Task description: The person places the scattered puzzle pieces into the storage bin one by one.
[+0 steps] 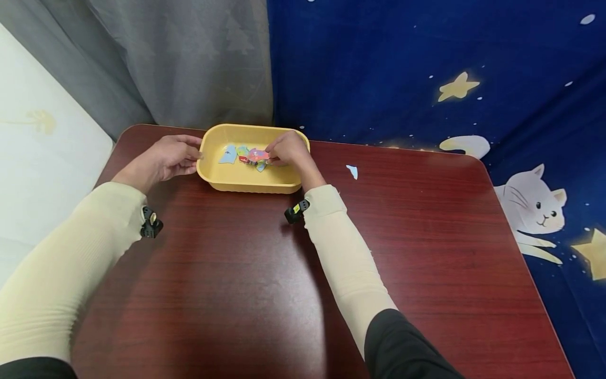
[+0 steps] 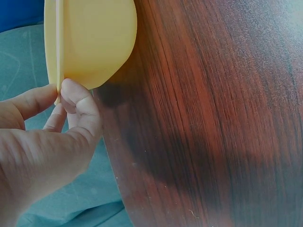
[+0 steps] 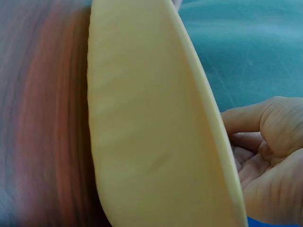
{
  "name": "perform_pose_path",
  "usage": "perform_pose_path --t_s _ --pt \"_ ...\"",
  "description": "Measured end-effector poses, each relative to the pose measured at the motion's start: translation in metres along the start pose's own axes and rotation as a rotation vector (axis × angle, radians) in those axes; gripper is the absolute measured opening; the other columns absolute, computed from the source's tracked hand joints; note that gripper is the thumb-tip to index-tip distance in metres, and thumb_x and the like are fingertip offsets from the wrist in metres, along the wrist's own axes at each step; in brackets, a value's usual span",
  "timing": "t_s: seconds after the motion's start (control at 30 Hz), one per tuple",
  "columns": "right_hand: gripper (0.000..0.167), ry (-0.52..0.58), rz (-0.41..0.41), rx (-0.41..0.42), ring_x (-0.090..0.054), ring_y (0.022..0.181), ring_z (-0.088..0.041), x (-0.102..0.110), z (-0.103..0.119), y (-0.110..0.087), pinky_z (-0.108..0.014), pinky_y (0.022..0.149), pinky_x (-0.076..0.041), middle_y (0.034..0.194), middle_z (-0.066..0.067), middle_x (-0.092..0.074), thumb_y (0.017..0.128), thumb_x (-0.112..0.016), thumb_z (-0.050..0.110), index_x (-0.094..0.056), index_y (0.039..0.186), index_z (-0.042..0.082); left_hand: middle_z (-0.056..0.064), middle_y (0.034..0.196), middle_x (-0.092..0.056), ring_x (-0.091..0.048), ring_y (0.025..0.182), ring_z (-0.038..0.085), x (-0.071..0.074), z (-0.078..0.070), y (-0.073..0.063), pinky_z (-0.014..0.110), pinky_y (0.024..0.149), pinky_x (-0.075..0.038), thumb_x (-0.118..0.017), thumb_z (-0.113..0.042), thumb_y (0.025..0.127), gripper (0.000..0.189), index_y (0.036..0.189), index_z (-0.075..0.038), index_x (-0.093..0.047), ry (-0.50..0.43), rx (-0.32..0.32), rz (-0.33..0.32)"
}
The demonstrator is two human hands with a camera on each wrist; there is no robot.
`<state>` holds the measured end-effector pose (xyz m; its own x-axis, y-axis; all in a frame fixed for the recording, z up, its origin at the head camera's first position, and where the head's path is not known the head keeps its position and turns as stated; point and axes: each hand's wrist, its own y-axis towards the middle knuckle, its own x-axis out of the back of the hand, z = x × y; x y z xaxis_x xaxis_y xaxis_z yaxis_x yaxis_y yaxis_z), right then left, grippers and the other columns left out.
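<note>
A yellow plastic basin (image 1: 232, 187) stands at the table's back edge. My left hand (image 1: 174, 158) pinches the rim at its left end; in the left wrist view the thumb and fingers (image 2: 75, 97) meet on either side of that rim. My right hand (image 1: 289, 150) reaches inside over the right half, its fingertips at a pink flat printed piece (image 1: 258, 155). Beneath and beside that piece lie several colourful flat pieces, with a light blue piece (image 1: 228, 154) to their left. In the right wrist view the basin wall (image 3: 142, 113) hides the right fingertips.
A small light blue and white piece (image 1: 352, 171) lies on the reddish-brown table (image 1: 426, 226), right of the basin. Grey curtain (image 1: 189, 63) and dark blue star-patterned cloth (image 1: 379, 68) hang behind the table's back edge.
</note>
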<state>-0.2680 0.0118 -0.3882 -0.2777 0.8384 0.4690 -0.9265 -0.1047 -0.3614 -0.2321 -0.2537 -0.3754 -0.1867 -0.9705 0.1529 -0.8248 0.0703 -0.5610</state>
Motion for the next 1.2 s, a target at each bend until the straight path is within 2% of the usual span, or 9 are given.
perform_pose_path --t_s 0.17,0.37,0.57,0.63,0.7,0.8,0.9,1.13,1.2 --pt "0.014 0.008 0.021 0.002 -0.064 0.063 -0.015 -0.012 0.002 0.001 -0.035 0.078 -0.058 0.078 -0.013 -0.07 0.088 -0.062 -0.004 -0.074 0.096 -0.003 -0.003 0.076 -0.059 -0.058 0.063 0.01 -0.001 0.0 0.0 0.024 0.067 -0.055 -0.054 -0.007 0.097 0.045 0.139 -0.01 -0.039 -0.011 -0.003 0.006" --pt "0.012 -0.013 0.037 -0.005 -0.07 0.072 -0.02 -0.024 0.004 0.001 -0.033 0.074 -0.058 0.084 -0.014 -0.072 0.086 -0.067 -0.003 -0.074 0.095 -0.003 -0.003 0.078 -0.058 -0.058 0.064 0.01 0.0 0.002 0.0 0.024 0.068 -0.056 -0.053 -0.008 0.097 0.044 0.139 -0.01 -0.04 -0.001 -0.004 -0.01" --pt "0.014 -0.118 0.036 0.008 -0.064 0.061 -0.01 -0.034 0.006 0.004 -0.022 0.062 -0.055 0.091 -0.007 -0.074 0.084 -0.073 0.005 -0.076 0.097 0.003 -0.003 0.076 -0.059 -0.058 0.063 0.01 0.001 0.002 -0.001 0.023 0.065 -0.055 -0.054 -0.007 0.097 0.044 0.138 -0.01 -0.04 -0.016 -0.004 -0.002" --pt "0.012 -0.175 0.028 0.023 -0.061 0.059 -0.008 -0.037 0.007 0.004 -0.018 0.056 -0.051 0.087 -0.004 -0.073 0.084 -0.074 0.01 -0.076 0.094 0.004 -0.003 0.077 -0.059 -0.057 0.063 0.01 0.001 0.001 -0.001 0.023 0.065 -0.055 -0.054 -0.007 0.097 0.044 0.139 -0.01 -0.04 -0.014 -0.001 -0.006" --pt "0.009 -0.223 0.026 0.025 -0.058 0.056 -0.007 -0.04 0.009 0.005 -0.016 0.051 -0.047 0.075 -0.002 -0.068 0.085 -0.073 0.013 -0.075 0.085 0.004 -0.002 0.078 -0.058 -0.057 0.063 0.01 0.001 0.0 -0.001 0.024 0.066 -0.056 -0.054 -0.008 0.097 0.046 0.141 -0.01 -0.039 -0.009 0.003 -0.011" --pt "0.019 -0.272 0.027 -0.002 -0.055 0.048 -0.006 -0.045 0.011 0.006 -0.016 0.044 -0.042 0.058 0.002 -0.054 0.084 -0.072 0.013 -0.065 0.068 0.006 -0.002 0.08 -0.058 -0.057 0.064 0.011 0.0 0.0 0.0 0.024 0.067 -0.056 -0.054 -0.008 0.097 0.048 0.143 -0.01 -0.038 -0.009 0.01 -0.016" --pt "0.025 -0.333 0.024 -0.019 -0.052 0.044 -0.006 -0.049 0.012 0.008 -0.016 0.042 -0.038 0.051 0.003 -0.046 0.083 -0.071 0.013 -0.056 0.062 0.009 -0.002 0.08 -0.058 -0.057 0.064 0.011 0.0 -0.001 0.001 0.024 0.067 -0.056 -0.054 -0.009 0.097 0.049 0.143 -0.011 -0.038 -0.007 0.013 -0.016" --pt "0.009 -0.27 -0.004 -0.068 -0.06 0.047 -0.009 -0.061 0.014 0.01 -0.018 0.044 -0.046 0.056 -0.002 -0.056 0.082 -0.071 0.009 -0.067 0.078 0.002 -0.002 0.074 -0.058 -0.057 0.061 0.011 0.0 -0.001 0.003 0.024 0.064 -0.055 -0.054 -0.007 0.097 0.049 0.142 -0.01 -0.037 -0.019 0.011 -0.008" --pt "0.01 -0.285 -0.007 -0.07 -0.062 0.048 -0.009 -0.064 0.014 0.01 -0.018 0.045 -0.047 0.059 -0.002 -0.06 0.082 -0.072 0.011 -0.07 0.083 0.001 -0.002 0.075 -0.058 -0.057 0.062 0.011 0.0 -0.001 0.002 0.024 0.064 -0.056 -0.054 -0.007 0.097 0.048 0.142 -0.01 -0.038 -0.016 0.01 -0.011"
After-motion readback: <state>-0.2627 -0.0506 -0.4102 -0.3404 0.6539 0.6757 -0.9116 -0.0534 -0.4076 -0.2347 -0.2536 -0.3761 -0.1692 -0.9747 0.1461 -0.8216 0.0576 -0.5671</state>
